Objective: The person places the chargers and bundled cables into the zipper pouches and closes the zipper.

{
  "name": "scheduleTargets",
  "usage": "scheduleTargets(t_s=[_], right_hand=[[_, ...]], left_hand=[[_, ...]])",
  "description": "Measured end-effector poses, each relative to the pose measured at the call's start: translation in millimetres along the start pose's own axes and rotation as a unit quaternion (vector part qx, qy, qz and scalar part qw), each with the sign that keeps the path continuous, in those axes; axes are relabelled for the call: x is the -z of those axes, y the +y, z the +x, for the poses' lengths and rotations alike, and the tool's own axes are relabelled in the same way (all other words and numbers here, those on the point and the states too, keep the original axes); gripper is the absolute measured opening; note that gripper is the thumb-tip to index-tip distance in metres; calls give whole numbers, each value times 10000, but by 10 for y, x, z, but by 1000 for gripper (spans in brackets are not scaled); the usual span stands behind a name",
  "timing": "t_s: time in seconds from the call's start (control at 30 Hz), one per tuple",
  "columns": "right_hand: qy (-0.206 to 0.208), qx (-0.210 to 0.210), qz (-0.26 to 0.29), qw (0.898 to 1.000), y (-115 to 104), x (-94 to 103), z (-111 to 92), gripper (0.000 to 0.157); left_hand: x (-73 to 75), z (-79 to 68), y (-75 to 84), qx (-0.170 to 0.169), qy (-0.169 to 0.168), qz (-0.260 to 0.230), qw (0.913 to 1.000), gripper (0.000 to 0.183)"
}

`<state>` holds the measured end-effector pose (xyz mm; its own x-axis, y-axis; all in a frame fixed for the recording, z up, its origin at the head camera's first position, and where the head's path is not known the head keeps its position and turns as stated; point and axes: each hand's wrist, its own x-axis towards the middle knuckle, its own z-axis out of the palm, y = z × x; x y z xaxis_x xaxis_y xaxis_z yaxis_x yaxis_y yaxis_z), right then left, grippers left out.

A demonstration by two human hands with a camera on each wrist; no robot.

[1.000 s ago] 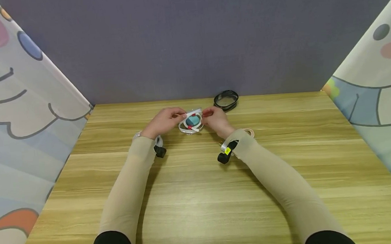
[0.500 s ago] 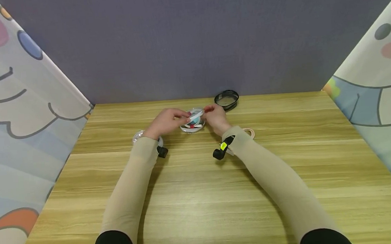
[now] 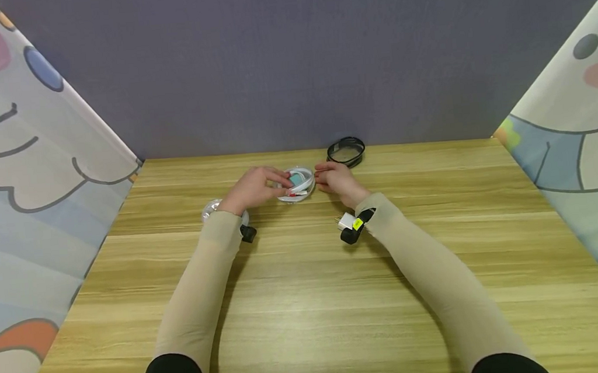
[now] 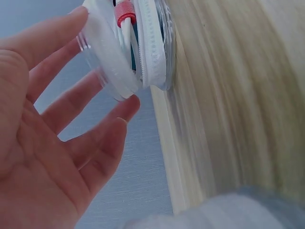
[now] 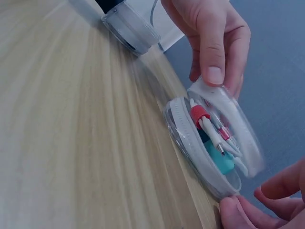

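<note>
A round clear zip case with a white zipper rim stands at the back middle of the table, its lid tilted partly over its base. Inside lie a white cable with red ties and a teal item. My left hand pinches the lid, thumb on one face and fingers behind, as the right wrist view shows. My right hand is at the opposite edge, fingers extended; in the right wrist view a fingertip touches or nearly touches the base's rim.
A black round case lies by the back wall. Below my right hand lies a white plug charger. Another clear round case with a white rim sits under my left wrist, partly hidden. A grey panel rises behind the table.
The lid has tipped over the case's contents. My right hand has drawn slightly right from the case, its fingers straighter, and the white charger shows more fully. My left hand has barely moved.
</note>
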<state>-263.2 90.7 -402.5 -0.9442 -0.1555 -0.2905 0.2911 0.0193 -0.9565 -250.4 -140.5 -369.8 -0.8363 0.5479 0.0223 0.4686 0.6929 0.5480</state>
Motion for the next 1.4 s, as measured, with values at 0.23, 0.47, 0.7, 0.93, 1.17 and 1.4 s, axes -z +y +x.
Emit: scheduleTargets(t_s=[0.23,0.47,0.7,0.93,1.17,1.4], right_hand=[[-336,-134,-181,9992,-25,30,-73,44],[-390,-119,-833,9957,6,47,-158,36],[-524,34,-1154,9919,36,81,-248,33],[-779,297,-1336,9875,9,150,-373,32],[-1087,789,-1691,9764,-29,179,-546,32],[-1398,845,-1533,9746,24,115,-688,34]], left_hand=[[-2,-7,39,-292,-342,443,9980,17],[-76,5,58,-515,-361,430,9971,15],[-92,-33,83,-360,-591,161,9975,33],[-95,-135,108,-630,-816,111,9946,37],[-116,-297,159,-732,-1050,-10,9918,37],[-118,-472,212,-996,-1283,69,9867,37]])
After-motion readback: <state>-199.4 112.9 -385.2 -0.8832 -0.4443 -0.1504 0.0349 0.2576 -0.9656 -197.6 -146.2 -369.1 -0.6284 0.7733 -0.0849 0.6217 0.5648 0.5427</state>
